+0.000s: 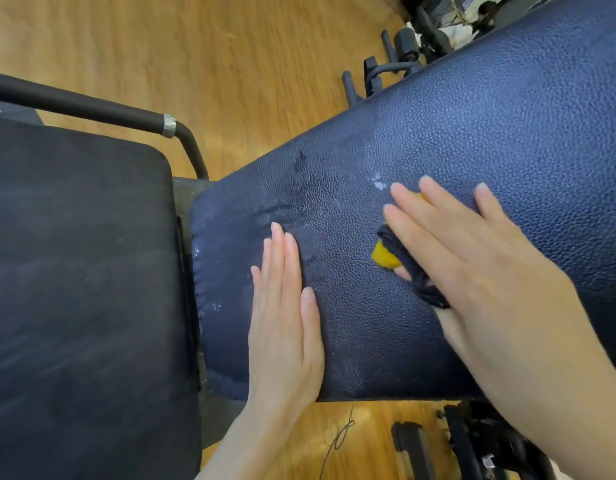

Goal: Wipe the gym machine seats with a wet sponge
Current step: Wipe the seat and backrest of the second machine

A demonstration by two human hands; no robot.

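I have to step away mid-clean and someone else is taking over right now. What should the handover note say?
Left hand: flat, fingers straight, resting on the blue textured pad near its lower end, holding nothing.
Right hand: fingers straight, pressing the yellow sponge onto the same pad; a dark cloth or cover shows with the sponge under the palm.
Done: wet streaks and foam specks mark the pad around and left of the hands.
Left: the pad's upper stretch looks dry. The black seat on the left shows faint streaks; whether it was wiped cannot be told, so go over it.
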